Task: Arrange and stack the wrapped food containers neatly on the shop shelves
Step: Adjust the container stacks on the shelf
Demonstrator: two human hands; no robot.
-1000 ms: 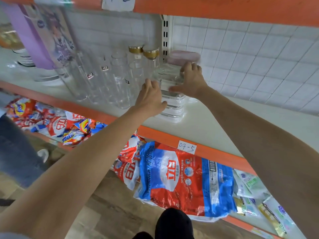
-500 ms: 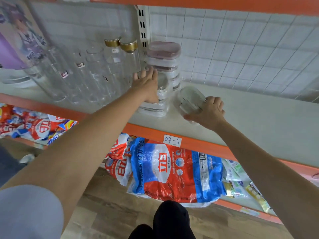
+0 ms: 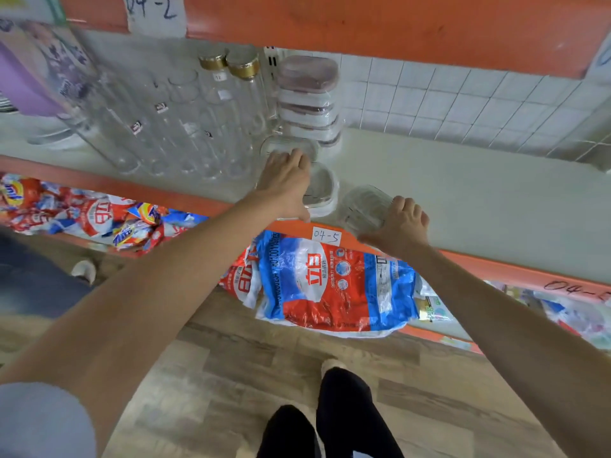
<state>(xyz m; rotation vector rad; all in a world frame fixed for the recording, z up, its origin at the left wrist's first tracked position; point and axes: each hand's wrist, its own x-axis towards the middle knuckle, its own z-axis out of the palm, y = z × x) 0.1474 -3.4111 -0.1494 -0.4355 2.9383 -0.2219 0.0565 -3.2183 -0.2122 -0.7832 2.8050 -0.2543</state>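
Pale grey shelf board with orange front edge (image 3: 463, 193), bearing the handwritten label "04-5" (image 3: 326, 235); left hand (image 3: 287, 180), fingers extended, resting on a low stack of clear wrapped food containers (image 3: 322, 190) just above the label; right hand (image 3: 401, 223), fingers curled, gripping one clear wrapped container (image 3: 365, 203) right of the label; taller stack of brown-lidded containers (image 3: 309, 97) behind; clear drinking glasses (image 3: 178, 127) to the left.

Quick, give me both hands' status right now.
Left hand: open, flat fingers resting on the short container stack.
Right hand: holding a clear wrapped container at the shelf edge.
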